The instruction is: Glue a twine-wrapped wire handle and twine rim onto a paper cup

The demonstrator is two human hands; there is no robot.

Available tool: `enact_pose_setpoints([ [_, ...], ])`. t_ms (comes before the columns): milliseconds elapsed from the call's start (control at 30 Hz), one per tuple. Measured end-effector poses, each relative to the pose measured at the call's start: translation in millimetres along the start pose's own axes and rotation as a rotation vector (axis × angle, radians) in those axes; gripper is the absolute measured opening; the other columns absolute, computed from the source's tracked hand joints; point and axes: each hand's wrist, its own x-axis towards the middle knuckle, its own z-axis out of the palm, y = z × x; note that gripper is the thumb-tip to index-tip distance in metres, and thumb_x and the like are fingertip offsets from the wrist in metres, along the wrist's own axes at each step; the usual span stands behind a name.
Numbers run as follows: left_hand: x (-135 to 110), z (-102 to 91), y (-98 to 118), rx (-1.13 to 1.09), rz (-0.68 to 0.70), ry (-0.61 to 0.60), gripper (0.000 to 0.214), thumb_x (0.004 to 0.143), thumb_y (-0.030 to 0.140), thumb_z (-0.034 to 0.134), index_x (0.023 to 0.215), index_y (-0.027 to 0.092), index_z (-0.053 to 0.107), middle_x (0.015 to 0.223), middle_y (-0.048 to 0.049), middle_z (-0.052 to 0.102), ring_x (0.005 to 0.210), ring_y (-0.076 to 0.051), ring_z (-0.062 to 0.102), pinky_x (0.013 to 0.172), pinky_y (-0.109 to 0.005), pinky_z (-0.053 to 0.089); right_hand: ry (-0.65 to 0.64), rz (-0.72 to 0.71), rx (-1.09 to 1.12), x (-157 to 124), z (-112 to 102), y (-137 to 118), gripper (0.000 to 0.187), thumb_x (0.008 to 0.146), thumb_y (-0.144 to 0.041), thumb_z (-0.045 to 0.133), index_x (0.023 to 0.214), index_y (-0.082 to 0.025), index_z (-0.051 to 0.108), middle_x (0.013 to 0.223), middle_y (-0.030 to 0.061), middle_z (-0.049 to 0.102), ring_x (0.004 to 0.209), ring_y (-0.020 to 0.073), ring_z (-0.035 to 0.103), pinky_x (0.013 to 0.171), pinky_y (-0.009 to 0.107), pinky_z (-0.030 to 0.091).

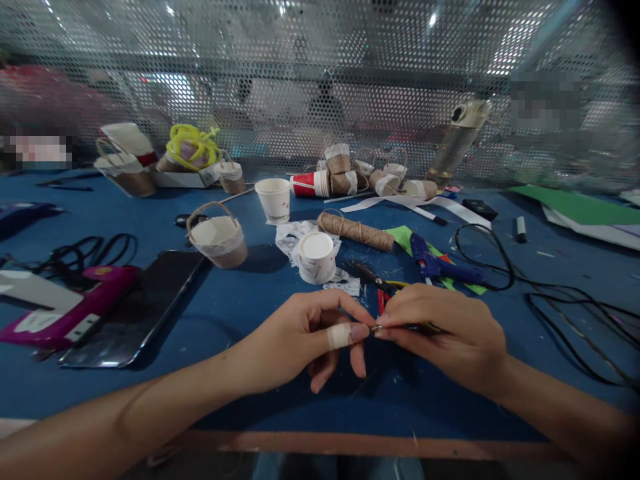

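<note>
My left hand (320,337), a pale bandage round its thumb, is closed in a pinch near the table's front edge. Its fingertips meet those of my right hand (443,330), which pinches too. Something small and thin sits between them, too small to name. Just behind my hands lie scissors (373,275), partly hidden by my right hand. Beyond my left hand a small white paper cup (317,259) stands upside down among pieces of white lace (287,241). A roll of brown twine (356,231) lies behind that cup.
A blue glue gun (445,268) and black cables (555,320) are on the right. Left of my hands are a twine-handled cup basket (219,241), a black phone (145,310) and a magenta device (95,303). Several small twine-wrapped baskets (345,181) and a bottle (455,143) stand along the perforated screen.
</note>
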Motion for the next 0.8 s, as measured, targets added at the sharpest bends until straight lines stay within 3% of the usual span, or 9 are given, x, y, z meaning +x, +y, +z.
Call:
enact_pose_setpoints([
  [800, -5.1, 4.7, 0.5, 0.363, 0.227, 0.19, 0.008, 0.091, 0.021, 0.063, 0.097, 0.016, 0.068, 0.078, -0.0014, 0.075, 0.047, -0.003, 0.054, 0.049, -0.013, 0.047, -0.028, 0.161, 0.021, -0.5, 0.3, -4.2, 0.005, 0.089, -0.016, 0.066, 0.089, -0.017, 0.071, 0.078, 0.0046, 0.073, 0.073, 0.0146, 0.069, 0.061, 0.022, 0.054],
])
